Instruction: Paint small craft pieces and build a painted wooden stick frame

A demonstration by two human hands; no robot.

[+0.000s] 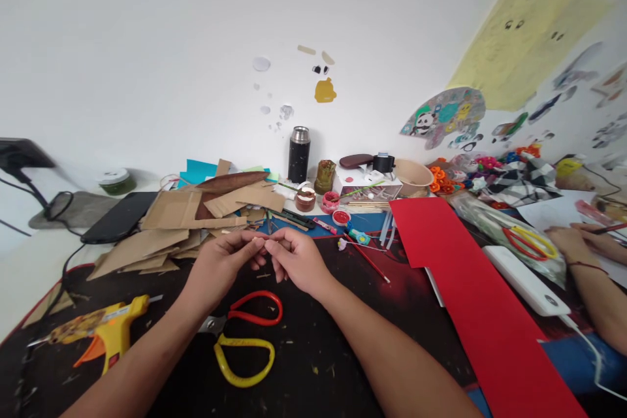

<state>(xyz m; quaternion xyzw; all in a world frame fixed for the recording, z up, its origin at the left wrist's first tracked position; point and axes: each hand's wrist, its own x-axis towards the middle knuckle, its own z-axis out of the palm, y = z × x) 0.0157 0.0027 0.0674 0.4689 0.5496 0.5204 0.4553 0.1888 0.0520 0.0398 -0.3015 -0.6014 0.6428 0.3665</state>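
Observation:
My left hand (226, 264) and my right hand (300, 260) meet above the black mat (313, 346), thumbs and fingertips pinched together. Whatever small thing lies between the fingertips is too hidden to name; a short pale tip shows beside my left fingers. Just below my hands lie scissors (245, 341) with one red and one yellow handle, their blades partly behind my left forearm. A yellow glue gun (115, 326) rests on the mat left of that forearm.
Cardboard pieces (171, 209) are heaped behind my left hand. Red card (470, 300) stretches along the right, beside a white power strip (526, 281). Another person's hands (578, 245) are at the far right. A black flask (299, 155) and paint pots (305, 197) stand behind.

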